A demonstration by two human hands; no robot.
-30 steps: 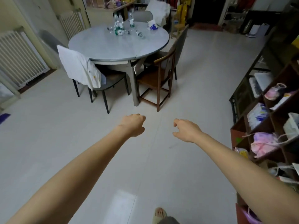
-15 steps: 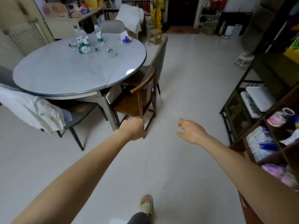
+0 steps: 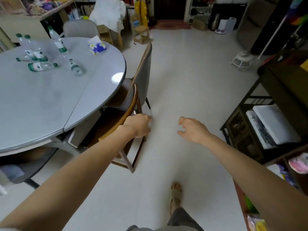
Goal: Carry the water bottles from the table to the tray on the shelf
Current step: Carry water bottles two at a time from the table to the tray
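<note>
Water bottles (image 3: 42, 66) on table (image 3: 41, 104): some upright, others flat.

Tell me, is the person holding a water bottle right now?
No, both the left hand and the right hand hold nothing, and the water bottles are all on the table.

I count five water bottles (image 3: 57, 41) on one round grey table (image 3: 41, 100): three upright, two lying on their sides. A sixth small one behind the upright pair may be there; too blurred to tell. One blue-and-white tissue pack (image 3: 97, 47) sits on it too. Three chairs (image 3: 143, 75) stand against the table. Two bare hands, left hand (image 3: 138, 125) and right hand (image 3: 191, 129), hold nothing.
</note>
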